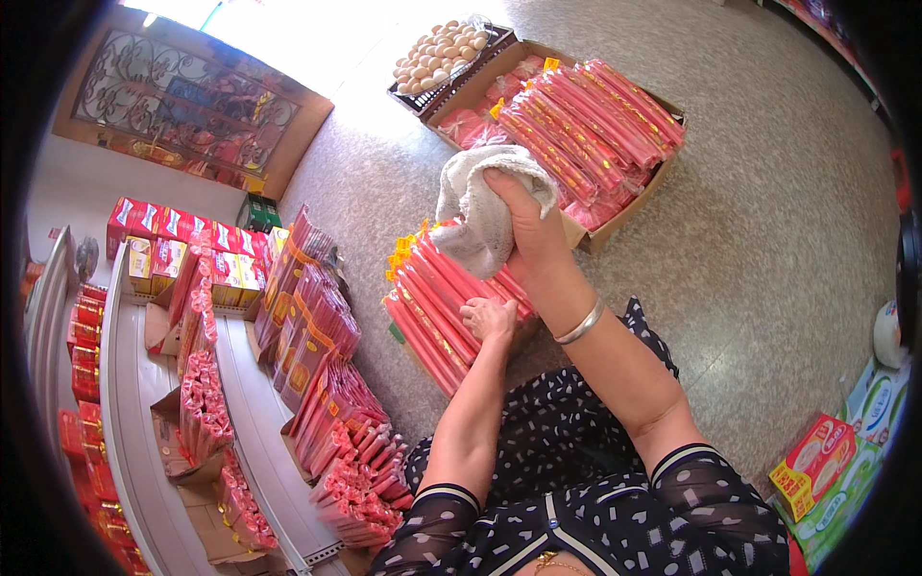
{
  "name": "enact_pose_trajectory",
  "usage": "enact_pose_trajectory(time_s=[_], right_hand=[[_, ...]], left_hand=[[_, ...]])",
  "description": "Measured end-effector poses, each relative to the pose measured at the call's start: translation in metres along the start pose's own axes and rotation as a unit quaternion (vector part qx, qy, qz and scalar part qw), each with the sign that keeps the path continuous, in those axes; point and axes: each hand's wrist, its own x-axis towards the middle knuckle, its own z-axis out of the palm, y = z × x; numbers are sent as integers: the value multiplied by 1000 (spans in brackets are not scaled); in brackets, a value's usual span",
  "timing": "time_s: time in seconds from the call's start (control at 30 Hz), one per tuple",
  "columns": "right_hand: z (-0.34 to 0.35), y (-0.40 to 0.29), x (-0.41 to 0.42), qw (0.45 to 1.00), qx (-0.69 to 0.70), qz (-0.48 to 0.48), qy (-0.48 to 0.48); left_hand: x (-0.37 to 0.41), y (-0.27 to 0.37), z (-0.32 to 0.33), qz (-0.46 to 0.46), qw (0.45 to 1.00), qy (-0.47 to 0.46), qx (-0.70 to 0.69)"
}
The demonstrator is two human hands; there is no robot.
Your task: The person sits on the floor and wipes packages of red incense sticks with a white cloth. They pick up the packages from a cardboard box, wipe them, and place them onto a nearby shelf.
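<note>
A crumpled white cloth (472, 209) is gripped in my right hand (533, 223), raised above the floor with the thumb pressed over its folds. My left hand (491, 320) lies lower, on a row of long red packages (432, 309) in clear wrap, some with gold patterns and yellow tags at the far end. Its fingers are bent against the packages; whether they grip one cannot be seen. The cloth and right forearm hide part of this row. Just beyond, a cardboard box (627, 227) holds more long red packages (591, 122) lying across pink plastic-wrapped bundles (472, 128).
Behind the box, eggs (443, 54) fill a basket on a dark crate (410, 101). To the left, metal shelves (248, 389) carry red packages (360, 432) and boxed goods (194, 230). A glass-fronted wooden panel (194, 101) stands farther back. Packaged goods (821, 468) sit at lower right.
</note>
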Motion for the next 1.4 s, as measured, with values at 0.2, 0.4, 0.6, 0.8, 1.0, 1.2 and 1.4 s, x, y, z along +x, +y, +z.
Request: enact_pose_trajectory(time_s=[0.2, 0.4, 0.6, 0.8, 1.0, 1.2, 1.4], right_hand=[[1, -2, 1, 999, -21, -15, 21], [0, 6, 2, 999, -29, -17, 17], [-6, 10, 3, 998, -49, -10, 27], [-10, 27, 2, 984, -168, -46, -24], [20, 48, -41, 892, -426, -32, -151], [1, 117, -87, 595, -628, -234, -444], [4, 108, -59, 603, -616, -260, -435]], left_hand=[[12, -3, -6, 6, 997, -34, -66], [43, -52, 16, 39, 965, -31, -258], [40, -83, -32, -49, 765, -249, -592], [54, -145, -79, -62, 513, -354, -779], [9, -118, -140, 96, 478, -351, -799], [-15, -117, -158, 150, 492, -199, -834], [-43, -116, -181, 184, 556, -256, -769]])
